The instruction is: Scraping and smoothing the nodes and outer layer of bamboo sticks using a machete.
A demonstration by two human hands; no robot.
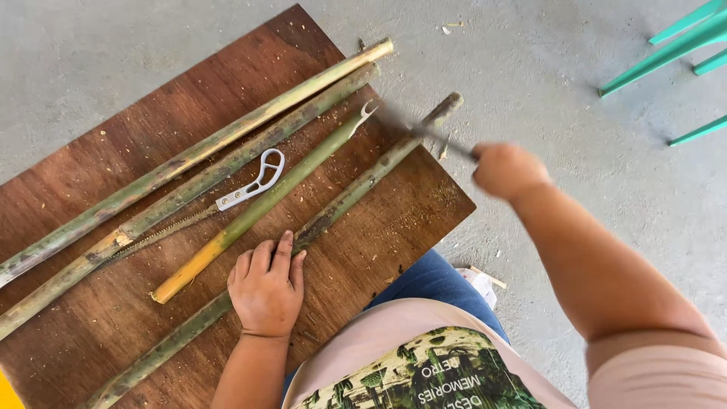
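On the brown wooden board point(91, 174) your left hand point(266, 291) lies flat, fingers together and pressed down on the nearest bamboo stalk point(356, 189), pinning rather than gripping it. Your right hand point(509, 170) hovers past the board's far corner, fist closed around the handle of a dark blade point(424, 132); the blade is smeared by motion, so you cannot make out its shape or edge, only that it meets the stalk near its far tip. That stalk runs diagonally, its long axis going from the lower left, where it is cut off by the picture's bottom edge, up to the right, with its far end jutting beyond the board over the grey concrete floor point(575, 91). Three more stalks lie roughly parallel beside it: a shorter one with a yellow end point(189, 274) and a split tip point(366, 112), then two longer ones whose left ends run out of view. Between them rests a small saw with a white handle point(257, 182), its teeth partly hidden against a stalk. Teal chair legs point(674, 49) show at upper right, mostly cropped
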